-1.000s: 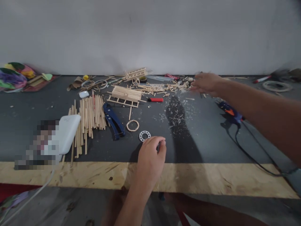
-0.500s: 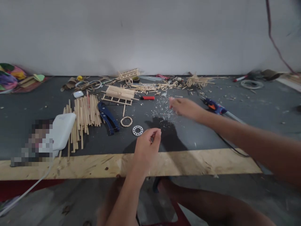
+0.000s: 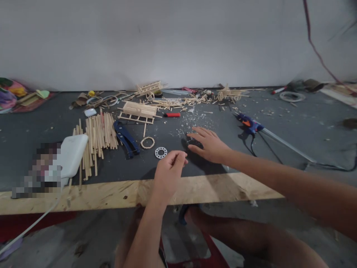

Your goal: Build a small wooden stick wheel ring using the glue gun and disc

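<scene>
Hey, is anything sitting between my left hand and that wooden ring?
Yes: the white perforated ring lies between your left hand and the wooden ring, close to the hand. It lies flat on the dark tabletop, so it could probably be reached over.

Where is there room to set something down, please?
Mostly bare: between the colourful bundle and white device; right of the glue gun, before the coil. Crowded: along the wall, stick models; left of the left hand, white ring, blue tool.

White ring [image 3: 156,153], holes all round its band, lying flat just beside my left hand [image 3: 168,166], pale wooden ring [image 3: 147,148], knobbly closed loop, flat, farther left.
</scene>
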`<state>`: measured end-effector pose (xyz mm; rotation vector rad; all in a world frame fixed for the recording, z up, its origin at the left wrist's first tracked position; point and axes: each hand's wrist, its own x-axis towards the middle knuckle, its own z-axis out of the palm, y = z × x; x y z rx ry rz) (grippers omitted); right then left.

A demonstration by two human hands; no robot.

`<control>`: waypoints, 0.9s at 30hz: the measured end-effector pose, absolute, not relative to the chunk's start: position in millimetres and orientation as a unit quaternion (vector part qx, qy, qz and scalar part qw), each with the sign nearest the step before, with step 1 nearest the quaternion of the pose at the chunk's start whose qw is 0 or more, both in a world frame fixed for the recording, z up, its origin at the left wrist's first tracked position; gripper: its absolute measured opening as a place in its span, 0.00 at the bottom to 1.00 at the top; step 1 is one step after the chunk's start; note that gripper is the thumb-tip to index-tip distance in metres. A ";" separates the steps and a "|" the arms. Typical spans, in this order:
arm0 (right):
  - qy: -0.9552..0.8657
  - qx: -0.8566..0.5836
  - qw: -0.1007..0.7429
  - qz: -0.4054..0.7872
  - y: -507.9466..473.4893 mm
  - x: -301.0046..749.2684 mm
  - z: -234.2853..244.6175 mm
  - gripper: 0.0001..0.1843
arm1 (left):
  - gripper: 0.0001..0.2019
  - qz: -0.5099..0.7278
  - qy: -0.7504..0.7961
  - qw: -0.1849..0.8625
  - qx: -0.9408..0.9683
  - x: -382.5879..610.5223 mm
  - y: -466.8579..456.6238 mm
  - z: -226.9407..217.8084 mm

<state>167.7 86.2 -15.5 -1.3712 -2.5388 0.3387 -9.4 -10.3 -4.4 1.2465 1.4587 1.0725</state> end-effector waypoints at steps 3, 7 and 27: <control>-0.889 -0.449 0.042 0.081 110.0 183.0 -34.3 0.35 | 0.14 0.403 0.613 0.437 0.521 -12.5 -8.1 -4.8; -0.892 -0.443 0.029 0.082 138.9 187.6 -46.3 0.35 | 0.13 0.366 0.615 0.420 0.558 -8.7 -10.6 -2.9; -0.846 -0.496 0.159 0.117 303.2 121.1 -43.6 0.19 | 0.12 0.260 0.616 0.418 0.615 2.5 5.9 -9.4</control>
